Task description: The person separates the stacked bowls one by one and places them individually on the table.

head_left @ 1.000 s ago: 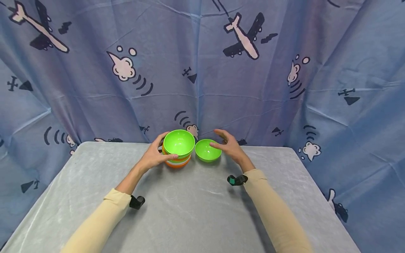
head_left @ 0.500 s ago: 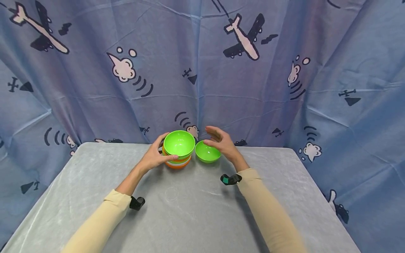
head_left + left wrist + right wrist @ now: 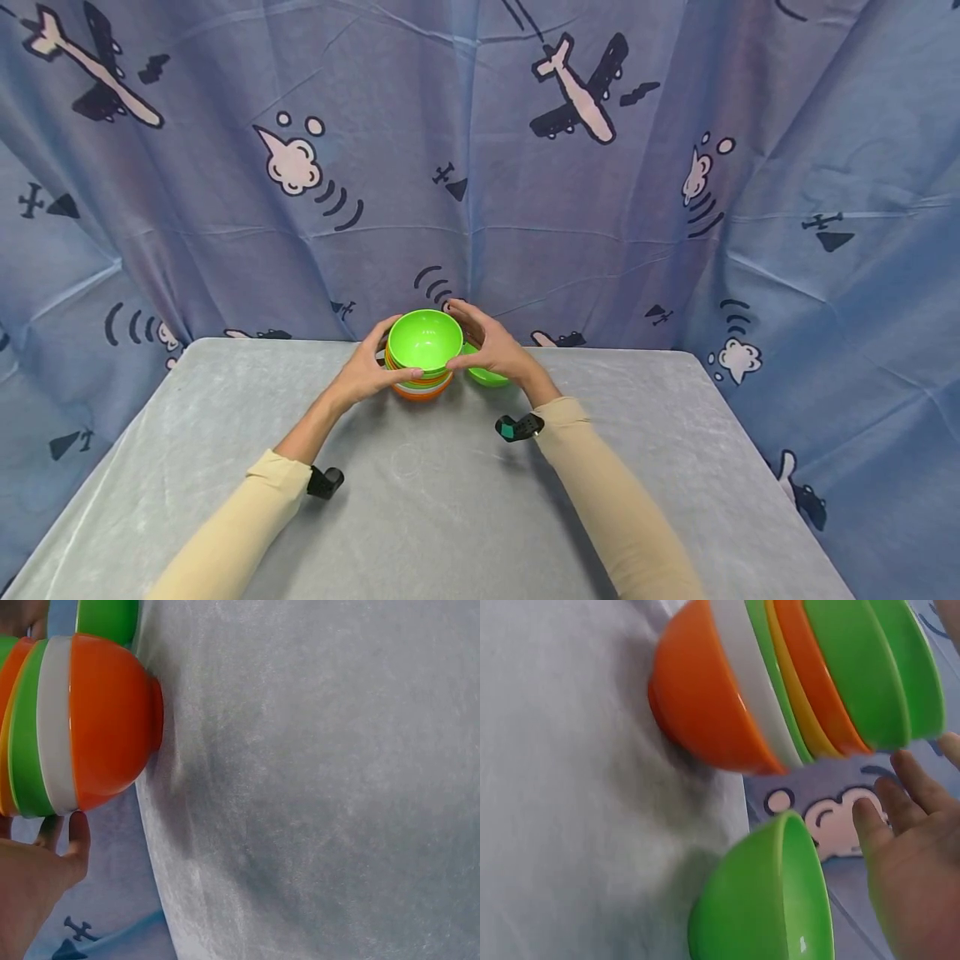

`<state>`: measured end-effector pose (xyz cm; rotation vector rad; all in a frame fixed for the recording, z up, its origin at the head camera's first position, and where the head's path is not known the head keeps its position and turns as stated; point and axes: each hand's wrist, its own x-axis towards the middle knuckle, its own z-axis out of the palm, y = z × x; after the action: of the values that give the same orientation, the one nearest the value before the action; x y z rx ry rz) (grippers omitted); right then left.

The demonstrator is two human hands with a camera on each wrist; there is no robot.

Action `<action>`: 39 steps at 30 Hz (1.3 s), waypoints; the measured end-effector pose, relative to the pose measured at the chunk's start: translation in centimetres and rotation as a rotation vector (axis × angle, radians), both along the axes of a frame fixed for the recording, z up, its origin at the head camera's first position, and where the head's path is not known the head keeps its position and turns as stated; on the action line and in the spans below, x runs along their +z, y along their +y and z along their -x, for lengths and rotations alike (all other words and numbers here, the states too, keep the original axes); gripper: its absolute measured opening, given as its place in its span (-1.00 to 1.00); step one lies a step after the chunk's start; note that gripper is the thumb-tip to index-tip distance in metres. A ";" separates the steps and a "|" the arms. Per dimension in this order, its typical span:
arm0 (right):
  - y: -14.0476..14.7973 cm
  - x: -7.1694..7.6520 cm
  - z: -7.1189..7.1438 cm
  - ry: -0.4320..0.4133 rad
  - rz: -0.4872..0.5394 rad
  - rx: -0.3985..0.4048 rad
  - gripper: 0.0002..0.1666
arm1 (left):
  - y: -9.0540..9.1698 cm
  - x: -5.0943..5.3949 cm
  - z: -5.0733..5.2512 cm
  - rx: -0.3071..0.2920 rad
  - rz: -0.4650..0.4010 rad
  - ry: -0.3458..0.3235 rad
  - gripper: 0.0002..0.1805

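A stack of nested bowls (image 3: 425, 340) stands on the table, with an orange bowl (image 3: 705, 697) at the bottom, a white bowl (image 3: 746, 660) above it and green, yellow and orange ones higher up. Green bowls are uppermost. My left hand (image 3: 362, 371) grips the stack from the left, thumb in front and fingers round the back. My right hand (image 3: 491, 346) is at the stack's right side, its fingers extended near the top green rims; whether they touch is unclear. Partly hidden under the right hand, a single green bowl (image 3: 487, 377) sits upright beside the stack.
The grey-white covered table (image 3: 420, 492) extends in front of the bowls and to both sides. Close behind its back edge hangs a blue curtain (image 3: 390, 167) printed with planes. A black wrist device (image 3: 519, 428) sits at the right sleeve, another black device (image 3: 325, 482) at the left.
My right hand has moved left from over the single green bowl to the right side of the stack. The left hand and the bowls have stayed in place.
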<state>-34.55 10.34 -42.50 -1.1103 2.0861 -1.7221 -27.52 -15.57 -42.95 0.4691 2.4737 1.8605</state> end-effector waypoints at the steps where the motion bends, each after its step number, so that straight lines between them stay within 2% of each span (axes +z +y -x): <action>1: -0.4 0.0 -0.1 0.004 -0.008 0.008 0.27 | -0.1 -0.5 0.3 0.000 0.002 0.003 0.07; 2: -0.7 0.0 -0.2 0.000 -0.018 0.009 0.26 | -0.2 -1.0 0.6 0.002 0.006 0.007 0.07; 5: -1.5 0.3 -0.6 -0.017 -0.044 0.003 0.22 | -0.3 -1.0 0.6 -0.003 0.005 0.014 0.06; 12: -2.1 2.4 -2.6 -0.049 -0.095 -0.026 0.20 | -0.3 -1.0 0.5 -0.002 -0.002 0.017 0.05; 15: -2.1 2.7 -2.9 -0.053 -0.112 -0.036 0.19 | -0.3 -0.9 0.5 -0.007 0.000 0.020 0.06; 24: -2.1 3.2 -3.6 0.016 -0.150 -0.090 0.16 | -0.4 -1.0 0.4 -0.031 0.012 -0.002 0.06; 28: -2.2 3.1 -3.4 0.018 -0.148 -0.099 0.15 | -0.5 -1.2 0.5 -0.029 0.019 -0.004 0.07; 35: -2.2 0.7 -1.1 -0.044 -0.035 -0.106 0.15 | -0.5 -1.1 0.4 -0.022 0.023 -0.010 0.07; 39: -1.8 0.7 -0.8 -0.029 -0.003 -0.141 0.13 | -0.5 -1.1 0.4 -0.019 0.023 -0.031 0.08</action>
<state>-33.78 8.55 -41.76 -0.9520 2.1962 -1.7845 -27.88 -16.12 -44.01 0.4570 2.4593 1.8164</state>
